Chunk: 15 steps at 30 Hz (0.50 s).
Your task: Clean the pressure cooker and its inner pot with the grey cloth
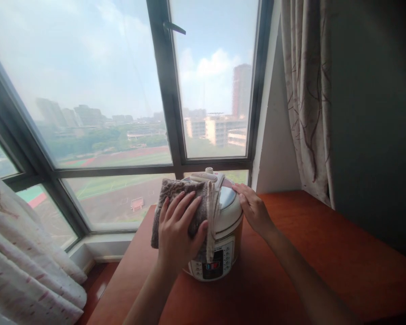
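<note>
A white and gold-brown electric pressure cooker (228, 221) stands upright on a reddish-brown wooden table. Its front panel has a small display and buttons, and a handle and a round valve knob top the lid. My left hand (177, 225) holds a folded grey-brown towel (165, 192) against the cooker's left side, fingers spread over the cloth. The towel hides that side of the lid and body. On the lid's right edge rests my right hand (252, 205), its fingers stretched out and holding nothing.
The wooden table (291, 257) extends to the right and towards me. Behind it are tall framed windows (176, 169) with a handle (175, 28). Patterned curtains hang at the left (30, 266) and right (307, 90).
</note>
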{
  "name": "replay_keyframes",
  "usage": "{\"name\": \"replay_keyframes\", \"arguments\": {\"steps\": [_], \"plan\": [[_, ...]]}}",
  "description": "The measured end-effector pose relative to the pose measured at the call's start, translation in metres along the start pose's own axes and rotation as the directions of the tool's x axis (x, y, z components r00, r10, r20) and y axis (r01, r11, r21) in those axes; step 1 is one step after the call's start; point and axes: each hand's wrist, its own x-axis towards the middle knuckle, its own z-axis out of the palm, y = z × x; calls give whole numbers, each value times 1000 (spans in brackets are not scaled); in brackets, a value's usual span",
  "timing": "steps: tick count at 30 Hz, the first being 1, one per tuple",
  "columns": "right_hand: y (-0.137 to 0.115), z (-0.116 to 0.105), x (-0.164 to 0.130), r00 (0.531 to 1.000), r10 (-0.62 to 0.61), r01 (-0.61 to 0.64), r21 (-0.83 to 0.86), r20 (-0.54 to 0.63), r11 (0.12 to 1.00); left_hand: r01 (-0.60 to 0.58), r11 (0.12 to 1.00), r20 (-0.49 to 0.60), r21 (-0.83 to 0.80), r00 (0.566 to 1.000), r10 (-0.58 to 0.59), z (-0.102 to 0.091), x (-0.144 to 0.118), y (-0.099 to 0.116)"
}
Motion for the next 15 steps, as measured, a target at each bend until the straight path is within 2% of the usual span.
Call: {"name": "replay_keyframes", "arguments": {"steps": [2, 4, 7, 11, 15], "plan": [[0, 0, 0, 1000, -4, 4, -4, -1, 1000, 54, 992, -23, -118, 998, -57, -5, -4, -27], [0, 0, 0, 1000, -4, 4, -13, 3, 1000, 110, 967, 4, -229, 994, -113, -7, 1, -53], [0, 0, -1, 1000, -3, 3, -27, 3, 1000, 244, 918, 154, -312, 967, -204, -6, 26, -85], [-1, 0, -3, 1000, 7, -7, -32, -7, 999, 428, 806, 379, -409, 883, -277, 2, 70, -109], [-2, 1, -3, 1000, 10, -11, -36, -5, 999, 620, 601, 552, -504, 767, -328, 16, 96, -118]]}}
